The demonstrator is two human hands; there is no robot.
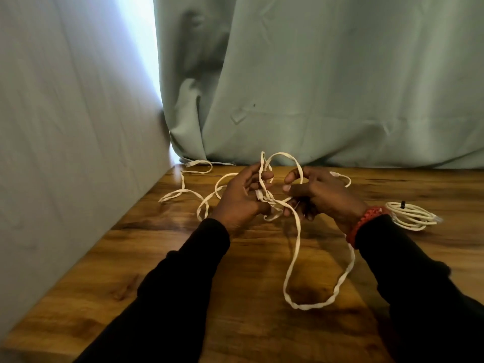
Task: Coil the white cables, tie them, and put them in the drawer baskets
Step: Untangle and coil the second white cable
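Black long sleeves [183,271], red braided wristband [362,224]

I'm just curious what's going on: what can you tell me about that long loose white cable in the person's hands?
The loose white cable is flat, ribbon-like and uncoiled. Both hands hold its tangled middle above the wooden table; one loop arches over the fingers, a twisted loop hangs toward the viewer, and more strands sprawl left across the tabletop.

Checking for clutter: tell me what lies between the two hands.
In the head view, only strands of the loose white cable cross between the left hand and right hand.
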